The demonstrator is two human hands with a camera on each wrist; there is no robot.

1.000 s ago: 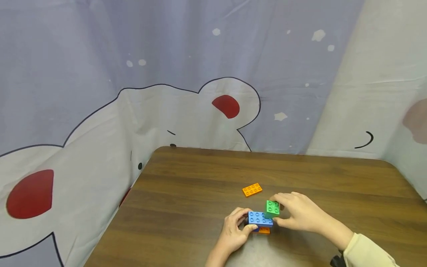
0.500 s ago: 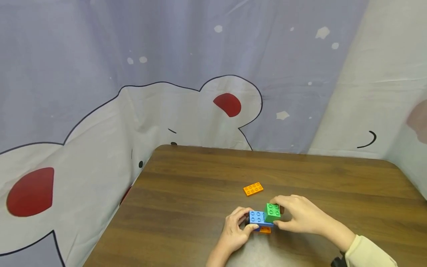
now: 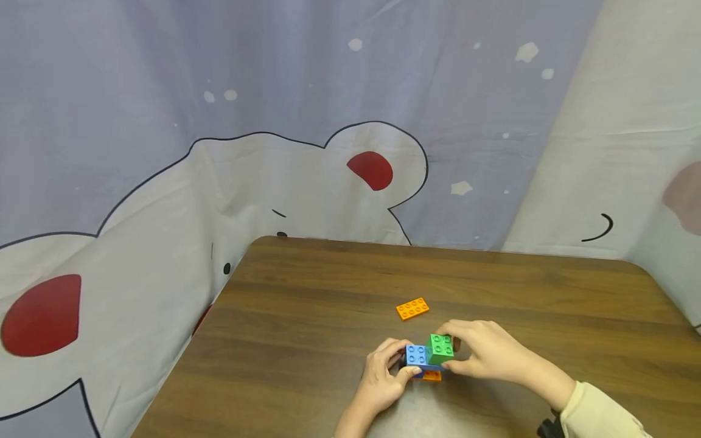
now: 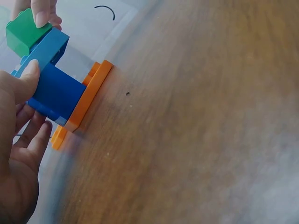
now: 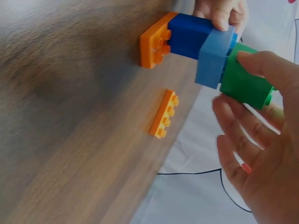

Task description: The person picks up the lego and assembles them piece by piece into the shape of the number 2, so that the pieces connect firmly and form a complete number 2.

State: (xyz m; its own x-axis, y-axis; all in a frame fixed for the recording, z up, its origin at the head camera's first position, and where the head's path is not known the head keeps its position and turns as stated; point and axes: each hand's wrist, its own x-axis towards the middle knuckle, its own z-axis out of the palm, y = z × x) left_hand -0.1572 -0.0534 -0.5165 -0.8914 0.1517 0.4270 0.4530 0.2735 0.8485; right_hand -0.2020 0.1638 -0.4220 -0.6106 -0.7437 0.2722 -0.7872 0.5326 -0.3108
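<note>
A stack of toy building bricks stands near the front of the table. Its base is an orange plate, with a dark blue brick on it and a longer light blue brick across the top. My left hand grips the stack from the left, thumb on the light blue brick's near side. Between thumb and fingers, my right hand pinches a green brick right at the studs of the light blue brick's right end. The other studs on the left end show in the head view.
Just beyond the stack, a loose orange plate lies studs up on the brown wooden table. A printed curtain hangs behind the table's far edge.
The green brick has come down and slightly towards me onto the light blue brick's right end, with my right hand still holding it. My left hand keeps its grip on the stack.
</note>
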